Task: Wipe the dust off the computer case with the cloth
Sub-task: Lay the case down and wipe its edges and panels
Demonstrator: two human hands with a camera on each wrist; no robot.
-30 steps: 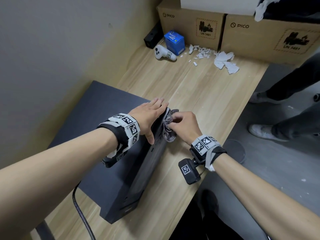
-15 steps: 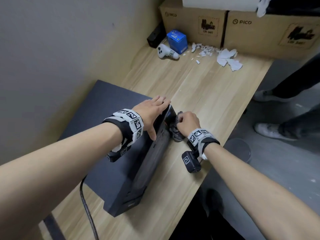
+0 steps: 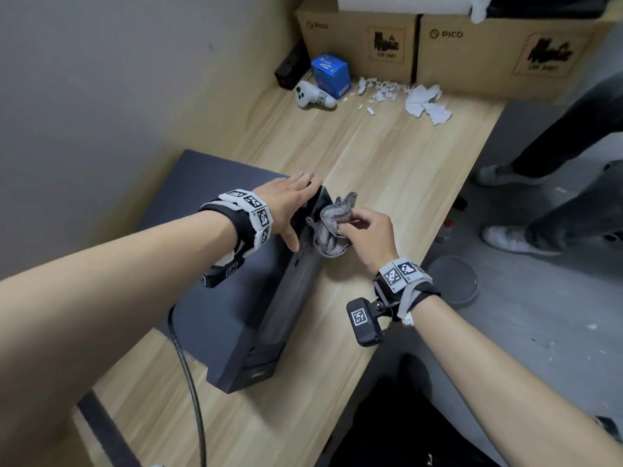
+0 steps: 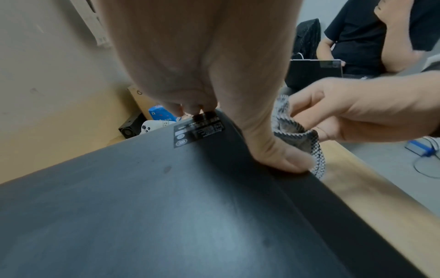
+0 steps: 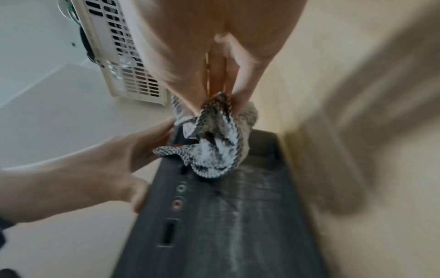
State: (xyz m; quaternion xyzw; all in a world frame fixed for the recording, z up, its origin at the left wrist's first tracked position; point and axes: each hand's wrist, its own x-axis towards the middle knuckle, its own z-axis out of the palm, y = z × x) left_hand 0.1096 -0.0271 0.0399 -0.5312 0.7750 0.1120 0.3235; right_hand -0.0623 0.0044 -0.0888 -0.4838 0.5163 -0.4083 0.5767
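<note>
A dark grey computer case lies on its side on the wooden desk, its dusty front panel facing right. My left hand rests flat on the case's top far corner, fingers straight, thumb over the edge. My right hand pinches a bunched grey-and-white checked cloth and holds it against the far end of the front panel. In the right wrist view the cloth hangs from the fingertips above the panel's ports. The left wrist view shows the cloth beside my thumb.
A black cable runs from the case toward me. At the desk's far end stand two cardboard boxes, a blue box, a white controller and torn paper scraps. Another person's legs and shoes stand right of the desk.
My right hand has lifted and drawn back to the right, and the cloth now hangs looser from my fingertips against the panel. The left hand stays on the case.
</note>
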